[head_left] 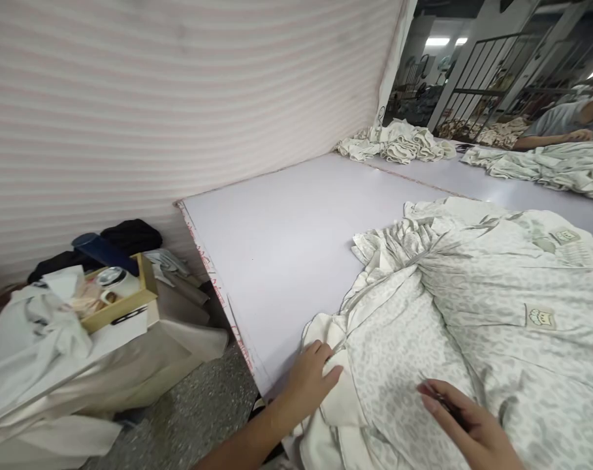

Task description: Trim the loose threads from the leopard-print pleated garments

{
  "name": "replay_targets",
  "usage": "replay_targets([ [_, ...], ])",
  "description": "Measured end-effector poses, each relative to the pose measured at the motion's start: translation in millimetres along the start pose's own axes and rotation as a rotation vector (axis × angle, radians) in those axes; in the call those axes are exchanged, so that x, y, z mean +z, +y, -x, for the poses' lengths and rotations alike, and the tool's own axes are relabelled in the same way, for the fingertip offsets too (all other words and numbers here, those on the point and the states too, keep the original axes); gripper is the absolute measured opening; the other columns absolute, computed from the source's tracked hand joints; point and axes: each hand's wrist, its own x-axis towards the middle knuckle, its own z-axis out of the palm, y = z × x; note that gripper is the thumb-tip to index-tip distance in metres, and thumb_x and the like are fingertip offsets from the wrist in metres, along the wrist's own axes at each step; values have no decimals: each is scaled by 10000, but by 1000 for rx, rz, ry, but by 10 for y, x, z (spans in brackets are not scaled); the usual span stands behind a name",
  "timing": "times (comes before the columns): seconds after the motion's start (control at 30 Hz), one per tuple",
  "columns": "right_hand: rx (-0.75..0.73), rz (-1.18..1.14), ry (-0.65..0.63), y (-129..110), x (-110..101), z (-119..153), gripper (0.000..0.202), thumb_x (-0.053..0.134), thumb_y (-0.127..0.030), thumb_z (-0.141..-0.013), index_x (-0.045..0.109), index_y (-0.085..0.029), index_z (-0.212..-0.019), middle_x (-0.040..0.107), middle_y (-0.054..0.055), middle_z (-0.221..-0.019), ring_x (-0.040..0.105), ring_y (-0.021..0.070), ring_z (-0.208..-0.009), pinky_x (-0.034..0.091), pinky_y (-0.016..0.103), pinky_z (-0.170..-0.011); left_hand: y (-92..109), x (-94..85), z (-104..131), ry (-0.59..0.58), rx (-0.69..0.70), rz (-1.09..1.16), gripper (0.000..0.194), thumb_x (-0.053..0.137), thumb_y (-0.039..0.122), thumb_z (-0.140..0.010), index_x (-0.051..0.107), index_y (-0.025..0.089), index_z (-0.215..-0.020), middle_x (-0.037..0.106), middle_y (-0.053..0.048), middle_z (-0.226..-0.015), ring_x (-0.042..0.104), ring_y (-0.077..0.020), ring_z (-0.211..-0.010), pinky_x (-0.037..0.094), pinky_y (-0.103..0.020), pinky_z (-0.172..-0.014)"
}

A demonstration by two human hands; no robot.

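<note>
Pale garments (399, 352) with a grey-green leopard print are heaped over the right of the table. At the near edge of this heap, my left hand (311, 375) holds a cream edge of one garment, its thumb lying over the fabric and its fingers curled. To the right, over the printed cloth, my right hand (467, 424) is closed around a small pointed metal tool (441, 397). Its thin tip shows past my fingertips; my hand hides most of the rest. A small patch (540, 317) with a cartoon motif sits on the cloth.
The pale table (277, 241) has a red-marked left edge. Further piles of garments (399, 142) lie at the back, near another person (561, 124) at right. Left stands a cloth-covered surface with a wooden box (147, 284) and a blue cylinder (103, 251). Striped fabric (179, 98) hangs behind.
</note>
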Motion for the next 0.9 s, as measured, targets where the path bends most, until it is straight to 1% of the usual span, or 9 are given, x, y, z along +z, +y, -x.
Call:
replay_targets([
  [0.07, -39, 4, -82, -145, 258, 51, 346, 575, -525, -792, 664, -210, -904, 734, 37, -881, 681, 214, -854, 523, 239, -754, 94, -44, 12, -26, 38, 66, 185, 513, 282, -769, 432, 200, -624, 481, -23, -804, 484, -182, -749, 402, -311, -694],
  [0.13, -93, 28, -129, -255, 403, 76, 348, 555, -548, -803, 654, -220, -863, 710, 16, -816, 660, 192, -781, 503, 219, -668, 168, -98, 32, -102, 22, 341, 226, 544, 344, -774, 462, 190, -631, 497, -32, -827, 494, -183, -776, 411, -305, -716],
  [0.23, -157, 82, -186, -342, 491, 108, 342, 503, -554, -844, 623, -235, -818, 615, -28, -634, 559, 141, -559, 420, 216, -514, 210, -141, 66, -252, -99, 803, 320, 632, 472, -730, 551, 164, -695, 530, -19, -728, 507, -173, -709, 430, -298, -678],
  [0.33, -199, 145, -190, -347, 526, 133, 300, 503, -532, -863, 595, -247, -840, 542, -60, -537, 483, 127, -456, 359, 221, -464, 194, -99, 93, -276, -166, 899, 410, 672, 539, -685, 604, 141, -757, 558, -11, -683, 503, -147, -643, 432, -280, -633],
  [0.47, -256, 192, -180, -264, 569, 131, 285, 473, -527, -880, 578, -261, -885, 593, -53, -560, 522, 145, -446, 358, 230, -462, 191, -10, 121, -285, -210, 969, 480, 710, 566, -628, 631, 135, -822, 604, -22, -704, 536, -150, -648, 461, -289, -657],
  [0.53, -266, 201, -168, -223, 583, 126, 298, 456, -534, -880, 582, -264, -883, 594, -49, -547, 533, 154, -441, 351, 234, -456, 213, 1, 125, -289, -210, 910, 535, 671, 618, -628, 623, 133, -849, 614, -32, -717, 549, -159, -646, 478, -306, -666],
  [0.67, -204, 182, -134, -210, 553, 130, 311, 446, -536, -888, 581, -259, -852, 545, -63, -509, 511, 141, -427, 356, 226, -453, 229, -72, 83, -257, -134, 626, 562, 492, 698, -710, 580, 150, -800, 573, -27, -693, 519, -160, -621, 470, -307, -627],
  [0.8, -100, 110, -50, -226, 415, 116, 343, 492, -577, -850, 566, -242, -844, 534, -54, -549, 519, 133, -492, 395, 211, -494, 153, -241, -26, -158, -73, 356, 446, 488, 592, -769, 418, 206, -559, 394, 11, -596, 404, -159, -613, 393, -307, -632],
  [0.9, -35, 39, 36, -201, 267, 80, 351, 542, -586, -812, 570, -237, -801, 510, -43, -558, 500, 133, -536, 394, 208, -520, 186, -406, -88, -125, -17, 189, 429, 489, 510, -776, 320, 231, -498, 308, 21, -568, 378, -181, -627, 372, -340, -688],
])
